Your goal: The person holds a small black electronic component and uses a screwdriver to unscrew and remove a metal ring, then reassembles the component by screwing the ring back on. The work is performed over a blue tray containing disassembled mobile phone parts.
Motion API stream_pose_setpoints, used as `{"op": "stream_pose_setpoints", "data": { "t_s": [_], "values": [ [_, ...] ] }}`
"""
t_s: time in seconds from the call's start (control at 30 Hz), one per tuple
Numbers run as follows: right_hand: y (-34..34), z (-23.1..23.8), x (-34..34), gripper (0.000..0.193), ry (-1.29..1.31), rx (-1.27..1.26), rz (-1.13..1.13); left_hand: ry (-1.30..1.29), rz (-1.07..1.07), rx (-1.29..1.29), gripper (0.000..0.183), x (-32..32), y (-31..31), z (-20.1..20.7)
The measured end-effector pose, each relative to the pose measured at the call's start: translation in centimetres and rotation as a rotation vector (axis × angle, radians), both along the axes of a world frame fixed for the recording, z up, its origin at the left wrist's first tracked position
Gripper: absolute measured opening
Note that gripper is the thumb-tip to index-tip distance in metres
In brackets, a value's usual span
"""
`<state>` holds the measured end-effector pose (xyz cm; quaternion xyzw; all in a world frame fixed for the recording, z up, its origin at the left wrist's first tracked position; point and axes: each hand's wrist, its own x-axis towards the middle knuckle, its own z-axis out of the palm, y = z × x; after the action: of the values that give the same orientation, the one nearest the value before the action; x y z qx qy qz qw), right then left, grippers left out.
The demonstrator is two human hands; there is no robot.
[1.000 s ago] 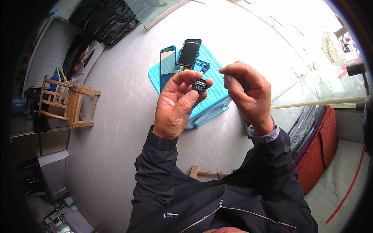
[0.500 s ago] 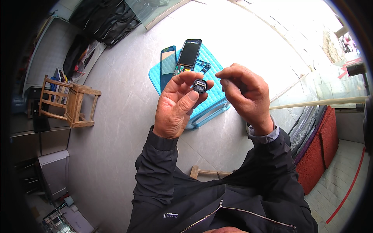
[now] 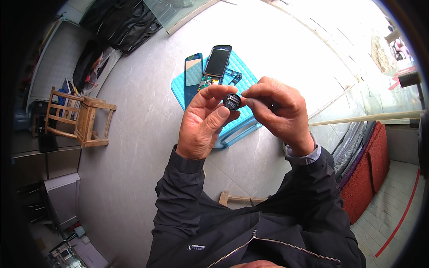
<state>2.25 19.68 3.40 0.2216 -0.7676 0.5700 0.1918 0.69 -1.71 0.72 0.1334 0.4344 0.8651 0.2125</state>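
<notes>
Between the thumb and fingers of my left hand (image 3: 201, 123) is a small round black electronic part (image 3: 232, 102), its face with a light strip turned up. The thumb and forefinger of my right hand (image 3: 283, 109) come together in a pinch at the part's right edge. Whatever those fingertips hold, if anything, is too small to make out. Beyond my hands, a light blue plastic stool (image 3: 243, 130) carries an opened phone (image 3: 218, 62) with its green circuit board (image 3: 207, 81) showing. A dark glossy panel (image 3: 193, 73) lies left of it, and a dark frame piece (image 3: 235, 76) right.
A wooden chair (image 3: 85, 118) stands at the left on grey tiles. Part of a wooden seat frame (image 3: 223, 197) shows below my hands. At the right lean a red mat (image 3: 366, 174) and a long pale pole (image 3: 371, 117). Black bags (image 3: 118, 24) sit far left.
My right hand has moved left, bringing its pinched fingertips to the round part. My left hand has shifted the part slightly right and down.
</notes>
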Motion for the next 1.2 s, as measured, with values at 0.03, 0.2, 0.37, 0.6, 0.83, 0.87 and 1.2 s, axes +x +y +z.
{"op": "stream_pose_setpoints", "data": {
  "t_s": [0.03, 0.2, 0.37, 0.6, 0.83, 0.87, 1.2],
  "values": [
    [0.0, 0.1, 0.0, 0.013, -0.003, 0.006, -0.006, -0.005, -0.002, 0.012, 0.041, 0.0, 0.0, -0.1],
    [-0.1, 0.3, 0.1, 0.015, -0.005, 0.03, 0.002, 0.009, 0.002, 0.01, 0.042, -0.1, 0.0, -0.4],
    [-0.4, 0.4, 0.2, 0.019, 0.098, 0.169, -0.059, 0.052, 0.004, -0.009, 0.043, 0.0, 0.0, -0.7],
    [-0.8, 0.3, 0.4, 0.021, 0.142, 0.289, -0.134, 0.132, 0.004, -0.06, 0.042, -0.2, 0.3, -0.8],
    [-1.0, 0.1, 0.4, 0.023, 0.155, 0.283, -0.135, 0.119, -0.006, -0.057, 0.041, -0.2, 0.4, -0.7],
    [-1.0, 0.1, 0.3, 0.023, 0.156, 0.28, -0.135, 0.124, -0.005, -0.06, 0.041, -0.1, 0.4, -0.7],
    [-1.1, -0.1, 0.3, 0.022, 0.189, 0.278, -0.156, 0.141, 0.024, -0.039, 0.041, -0.1, 0.6, -0.9]
  ]
}}
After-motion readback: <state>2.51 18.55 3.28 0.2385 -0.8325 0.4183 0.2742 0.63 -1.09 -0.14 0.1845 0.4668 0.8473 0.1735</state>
